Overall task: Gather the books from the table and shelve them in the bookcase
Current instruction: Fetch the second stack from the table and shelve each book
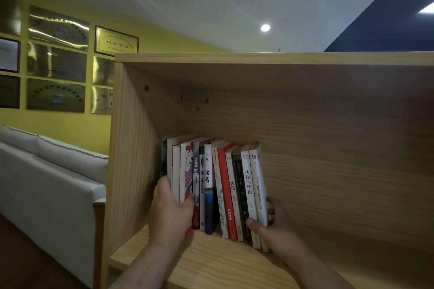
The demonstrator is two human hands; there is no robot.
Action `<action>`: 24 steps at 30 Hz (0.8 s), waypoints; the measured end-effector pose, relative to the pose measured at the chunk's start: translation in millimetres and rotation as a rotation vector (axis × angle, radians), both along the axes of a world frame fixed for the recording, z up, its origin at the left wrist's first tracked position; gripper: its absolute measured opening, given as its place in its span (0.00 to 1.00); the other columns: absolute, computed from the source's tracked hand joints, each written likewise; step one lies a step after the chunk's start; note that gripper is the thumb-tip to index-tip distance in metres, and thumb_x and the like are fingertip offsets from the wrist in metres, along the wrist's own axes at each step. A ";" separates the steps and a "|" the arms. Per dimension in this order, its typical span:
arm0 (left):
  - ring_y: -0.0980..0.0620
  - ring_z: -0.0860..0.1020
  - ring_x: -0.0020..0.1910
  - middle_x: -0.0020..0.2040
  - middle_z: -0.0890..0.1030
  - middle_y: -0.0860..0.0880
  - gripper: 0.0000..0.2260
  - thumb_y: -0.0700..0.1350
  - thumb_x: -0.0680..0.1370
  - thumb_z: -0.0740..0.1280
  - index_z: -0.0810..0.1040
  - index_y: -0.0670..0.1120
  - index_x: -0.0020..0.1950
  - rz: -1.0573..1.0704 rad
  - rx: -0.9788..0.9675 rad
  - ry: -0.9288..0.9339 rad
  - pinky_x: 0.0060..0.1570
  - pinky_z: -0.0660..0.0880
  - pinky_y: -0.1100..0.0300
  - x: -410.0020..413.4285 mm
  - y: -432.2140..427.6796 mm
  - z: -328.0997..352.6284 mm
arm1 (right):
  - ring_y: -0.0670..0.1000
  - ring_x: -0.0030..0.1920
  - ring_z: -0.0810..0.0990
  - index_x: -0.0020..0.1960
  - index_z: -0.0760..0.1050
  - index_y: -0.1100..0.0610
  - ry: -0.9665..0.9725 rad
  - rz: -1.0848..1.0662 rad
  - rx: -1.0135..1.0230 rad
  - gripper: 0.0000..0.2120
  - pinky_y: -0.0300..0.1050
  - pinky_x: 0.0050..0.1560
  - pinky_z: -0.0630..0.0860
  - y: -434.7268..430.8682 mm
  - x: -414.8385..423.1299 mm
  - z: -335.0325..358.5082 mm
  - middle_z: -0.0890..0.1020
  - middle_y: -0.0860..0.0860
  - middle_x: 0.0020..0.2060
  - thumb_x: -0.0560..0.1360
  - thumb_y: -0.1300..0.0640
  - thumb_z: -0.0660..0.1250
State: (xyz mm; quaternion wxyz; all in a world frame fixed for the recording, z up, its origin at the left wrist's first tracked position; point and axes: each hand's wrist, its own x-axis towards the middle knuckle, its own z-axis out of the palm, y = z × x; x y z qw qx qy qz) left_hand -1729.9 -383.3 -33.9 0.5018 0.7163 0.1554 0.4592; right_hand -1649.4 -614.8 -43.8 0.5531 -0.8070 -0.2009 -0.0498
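A row of several books point(211, 185) stands upright on the shelf board point(211, 263) of a light wooden bookcase point(131, 138), spines facing me, leaning slightly left. My left hand point(170, 213) clasps the left end of the row, fingers behind the outer books and thumb across the front. At the right end, my right hand point(273, 223) grips the outermost white book point(257, 185), thumb on its spine and fingers behind it. The books sit in the left part of the compartment, a small gap from the side wall.
The shelf to the right of the books is bare wood point(352, 195). A white sofa point(54, 183) stands left of the bookcase, against a yellow wall hung with framed plaques point(58, 58). The table is out of view.
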 end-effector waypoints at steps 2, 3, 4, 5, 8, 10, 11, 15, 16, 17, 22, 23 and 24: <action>0.54 0.79 0.51 0.54 0.75 0.53 0.25 0.45 0.72 0.76 0.68 0.56 0.63 0.028 -0.014 -0.029 0.43 0.81 0.57 -2.2 -1.2 -0.7 | 0.47 0.57 0.79 0.77 0.61 0.45 0.010 0.004 0.004 0.41 0.42 0.50 0.79 -0.5 -1.3 1.5 0.74 0.44 0.60 0.71 0.48 0.79; 0.54 0.79 0.51 0.55 0.76 0.53 0.26 0.44 0.71 0.77 0.67 0.56 0.63 0.027 -0.028 -0.042 0.44 0.82 0.56 -2.9 -1.5 -0.9 | 0.47 0.57 0.79 0.77 0.61 0.44 0.018 0.007 0.003 0.41 0.42 0.50 0.79 -0.8 -2.1 2.2 0.74 0.44 0.60 0.71 0.47 0.79; 0.53 0.79 0.52 0.55 0.76 0.53 0.27 0.44 0.71 0.77 0.67 0.56 0.63 0.010 -0.047 -0.050 0.44 0.82 0.56 -2.9 -1.7 -0.9 | 0.46 0.57 0.79 0.77 0.61 0.44 0.022 0.005 -0.001 0.40 0.42 0.51 0.79 -1.2 -2.0 2.3 0.75 0.45 0.61 0.71 0.47 0.78; 0.53 0.80 0.52 0.54 0.77 0.53 0.27 0.44 0.71 0.77 0.67 0.56 0.64 -0.019 -0.072 -0.052 0.43 0.81 0.58 -3.3 -2.4 -0.4 | 0.46 0.57 0.79 0.76 0.61 0.43 0.025 0.000 -0.008 0.40 0.43 0.52 0.80 -1.8 -2.3 2.5 0.75 0.45 0.61 0.71 0.46 0.78; 0.53 0.81 0.51 0.52 0.79 0.54 0.24 0.43 0.74 0.76 0.66 0.57 0.63 -0.065 -0.113 -0.038 0.40 0.80 0.60 -3.6 -4.6 1.5 | 0.46 0.56 0.80 0.76 0.62 0.42 0.032 0.002 -0.011 0.39 0.45 0.54 0.81 -3.6 -2.9 3.4 0.76 0.44 0.60 0.70 0.46 0.78; 0.51 0.81 0.52 0.53 0.79 0.53 0.23 0.44 0.75 0.75 0.67 0.55 0.62 -0.054 -0.098 -0.037 0.41 0.81 0.58 -6.0 -4.6 0.4 | 0.46 0.57 0.80 0.76 0.63 0.42 0.042 0.015 -0.010 0.38 0.48 0.56 0.82 -4.3 -5.8 5.7 0.76 0.43 0.60 0.71 0.47 0.78; 0.51 0.81 0.52 0.52 0.79 0.53 0.23 0.44 0.75 0.75 0.67 0.54 0.63 -0.045 -0.091 -0.042 0.41 0.80 0.59 -8.9 -4.4 0.1 | 0.46 0.57 0.80 0.76 0.63 0.42 0.043 0.025 -0.016 0.38 0.49 0.57 0.82 -4.2 -7.2 7.1 0.76 0.42 0.59 0.72 0.48 0.78; 0.52 0.79 0.51 0.55 0.78 0.51 0.24 0.46 0.74 0.75 0.68 0.52 0.65 -0.016 -0.063 -0.044 0.38 0.77 0.62 -25.8 -3.9 -2.8 | 0.42 0.55 0.78 0.77 0.62 0.41 0.055 0.076 -0.028 0.38 0.47 0.59 0.80 -5.1 -11.0 9.4 0.75 0.38 0.56 0.73 0.51 0.77; 0.52 0.79 0.51 0.55 0.78 0.51 0.24 0.46 0.74 0.75 0.68 0.52 0.66 -0.012 -0.058 -0.050 0.37 0.78 0.62 -30.7 -3.6 -3.2 | 0.41 0.55 0.78 0.78 0.61 0.40 0.062 0.086 -0.027 0.39 0.46 0.59 0.80 -4.6 -11.6 9.3 0.75 0.38 0.56 0.73 0.52 0.77; 0.51 0.80 0.51 0.55 0.79 0.51 0.25 0.47 0.74 0.75 0.68 0.53 0.66 -0.009 -0.061 -0.056 0.38 0.79 0.60 -35.6 -3.5 -3.5 | 0.41 0.55 0.77 0.79 0.60 0.40 0.061 0.087 -0.031 0.39 0.44 0.57 0.80 -4.5 -12.5 9.2 0.75 0.39 0.56 0.74 0.52 0.77; 0.47 0.80 0.54 0.55 0.79 0.50 0.25 0.49 0.72 0.76 0.68 0.54 0.64 0.004 -0.102 -0.096 0.45 0.83 0.48 -63.9 -7.3 0.5 | 0.42 0.52 0.80 0.76 0.64 0.42 0.011 0.053 -0.071 0.34 0.39 0.47 0.80 -2.8 -17.7 13.0 0.79 0.45 0.52 0.74 0.52 0.76; 0.47 0.81 0.54 0.54 0.79 0.50 0.25 0.48 0.72 0.76 0.69 0.53 0.64 0.005 -0.112 -0.112 0.44 0.83 0.48 -70.0 -7.8 2.4 | 0.43 0.53 0.80 0.76 0.64 0.42 0.002 0.042 -0.085 0.35 0.42 0.50 0.82 -2.2 -17.9 12.7 0.79 0.47 0.52 0.74 0.51 0.76; 0.47 0.81 0.55 0.54 0.79 0.51 0.25 0.48 0.72 0.76 0.69 0.53 0.65 0.003 -0.120 -0.127 0.44 0.82 0.49 -75.6 -7.2 4.3 | 0.44 0.53 0.81 0.76 0.64 0.42 -0.001 0.033 -0.102 0.35 0.44 0.51 0.82 -0.9 -18.3 13.0 0.79 0.47 0.52 0.74 0.51 0.76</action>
